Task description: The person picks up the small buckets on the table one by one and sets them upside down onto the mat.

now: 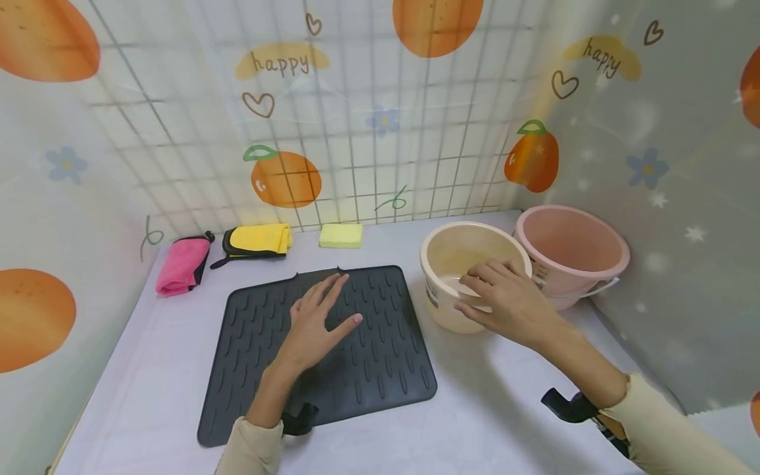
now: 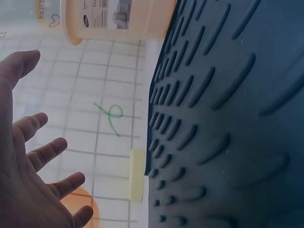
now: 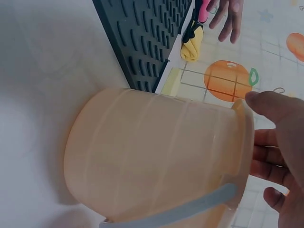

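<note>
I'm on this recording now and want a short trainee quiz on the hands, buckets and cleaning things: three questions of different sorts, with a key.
1. What does the left hand hover over?
2. Fill the gap: in the head view, from left to right, the yellow cloth lies between the ____ and the sponge.
3. True or false: the right hand is pressing on the sponge.

Key
1. The dark mat.
2. Pink cloth.
3. False; it is at the rim of the cream bucket.
</note>
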### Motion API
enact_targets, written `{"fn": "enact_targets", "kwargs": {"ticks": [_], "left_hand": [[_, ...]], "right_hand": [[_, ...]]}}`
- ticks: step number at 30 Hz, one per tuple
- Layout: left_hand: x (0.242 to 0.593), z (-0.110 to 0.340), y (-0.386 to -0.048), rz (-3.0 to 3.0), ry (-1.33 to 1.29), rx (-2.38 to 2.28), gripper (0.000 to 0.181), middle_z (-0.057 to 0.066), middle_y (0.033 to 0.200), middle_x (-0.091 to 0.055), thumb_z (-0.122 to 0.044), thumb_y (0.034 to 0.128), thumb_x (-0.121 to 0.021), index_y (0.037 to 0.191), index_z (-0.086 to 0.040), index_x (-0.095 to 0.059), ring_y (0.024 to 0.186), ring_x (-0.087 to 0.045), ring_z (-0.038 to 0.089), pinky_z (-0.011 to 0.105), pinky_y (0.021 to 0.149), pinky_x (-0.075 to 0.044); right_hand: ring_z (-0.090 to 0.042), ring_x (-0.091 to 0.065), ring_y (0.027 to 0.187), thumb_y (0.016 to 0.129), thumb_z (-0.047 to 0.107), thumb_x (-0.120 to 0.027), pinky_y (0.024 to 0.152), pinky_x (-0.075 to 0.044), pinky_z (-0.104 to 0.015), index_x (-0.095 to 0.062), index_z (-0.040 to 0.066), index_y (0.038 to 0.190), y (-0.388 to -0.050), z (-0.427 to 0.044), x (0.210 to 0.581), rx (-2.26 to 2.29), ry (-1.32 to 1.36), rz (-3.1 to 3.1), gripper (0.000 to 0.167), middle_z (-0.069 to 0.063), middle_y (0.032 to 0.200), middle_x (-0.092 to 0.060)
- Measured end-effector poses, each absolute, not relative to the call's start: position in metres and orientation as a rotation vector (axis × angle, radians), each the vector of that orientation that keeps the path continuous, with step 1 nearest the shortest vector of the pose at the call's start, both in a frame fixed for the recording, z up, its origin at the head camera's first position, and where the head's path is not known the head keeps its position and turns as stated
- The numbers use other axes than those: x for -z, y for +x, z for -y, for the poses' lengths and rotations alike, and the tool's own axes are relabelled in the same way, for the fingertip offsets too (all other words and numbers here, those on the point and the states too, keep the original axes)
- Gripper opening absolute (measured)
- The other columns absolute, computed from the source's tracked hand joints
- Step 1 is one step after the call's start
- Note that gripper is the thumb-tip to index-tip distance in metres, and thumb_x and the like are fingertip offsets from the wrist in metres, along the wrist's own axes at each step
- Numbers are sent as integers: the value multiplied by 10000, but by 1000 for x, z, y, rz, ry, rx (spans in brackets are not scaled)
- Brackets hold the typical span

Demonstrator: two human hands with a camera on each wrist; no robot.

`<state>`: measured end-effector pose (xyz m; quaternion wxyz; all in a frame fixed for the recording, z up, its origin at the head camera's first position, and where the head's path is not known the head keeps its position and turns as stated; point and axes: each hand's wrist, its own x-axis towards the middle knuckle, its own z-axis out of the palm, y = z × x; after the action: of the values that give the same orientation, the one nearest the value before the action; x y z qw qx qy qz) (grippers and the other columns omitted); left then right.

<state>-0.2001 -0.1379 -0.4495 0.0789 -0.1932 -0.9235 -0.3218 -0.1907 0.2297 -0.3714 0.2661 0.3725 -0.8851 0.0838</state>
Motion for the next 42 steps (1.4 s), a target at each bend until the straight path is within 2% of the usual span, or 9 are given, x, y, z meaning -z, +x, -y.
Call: {"fn": "enact_targets", "kwargs": {"ticks": [7,15,20,25,31,36,42], "left_hand": [[453,131,-199,2762,-587,983,788,17,1624,-254,-606,943,-572,1599,-313,-248,1469,-221,305,673,1094,-104],[458,127,-197,2787,-572,1012,781,33,1618,-270,-630,939,-559,1594,-335,-253,1462,-229,328,657,1095,-111],[459,125,-196,2768,-574,1042,778,25,1614,-277,-607,940,-577,1592,-307,-277,1459,-233,337,651,1103,-100],[459,123,-196,2762,-590,1075,785,-1,1616,-263,-611,935,-580,1595,-343,-249,1463,-229,327,637,1116,-93],[457,123,-196,2740,-582,1167,789,-15,1614,-254,-588,930,-605,1592,-381,-228,1465,-226,314,642,1120,-81],[455,122,-197,2734,-577,1211,792,-19,1614,-248,-596,925,-610,1588,-393,-227,1466,-225,303,657,1123,-84],[451,116,-198,2746,-552,1305,800,-57,1617,-227,-635,899,-621,1566,-469,-212,1472,-209,284,716,1098,-114]], "right_hand": [[-268,-572,915,807,315,-810,773,-405,-416,-738,80,995,-191,-227,375,-236,1023,2374,309,-38,941,-651],[-225,-544,828,777,197,-868,749,-475,-361,-736,73,933,-188,-223,374,-183,1007,2423,239,-22,851,-611],[-183,-490,731,740,36,-841,633,-466,-315,-694,67,827,-185,-221,371,-225,944,2456,173,-5,775,-534],[-151,-501,688,683,-39,-825,549,-483,-302,-678,83,775,-182,-224,371,-321,894,2405,212,17,743,-524],[-129,-592,686,649,-28,-880,559,-541,-307,-708,69,806,-180,-226,366,-409,841,2358,253,14,751,-554],[-143,-567,720,651,-12,-906,592,-554,-310,-743,39,829,-179,-226,363,-471,768,2370,247,-5,762,-577],[-148,-544,681,666,16,-909,584,-511,-272,-746,38,819,-178,-227,361,-555,727,2310,225,-14,746,-578]]}}
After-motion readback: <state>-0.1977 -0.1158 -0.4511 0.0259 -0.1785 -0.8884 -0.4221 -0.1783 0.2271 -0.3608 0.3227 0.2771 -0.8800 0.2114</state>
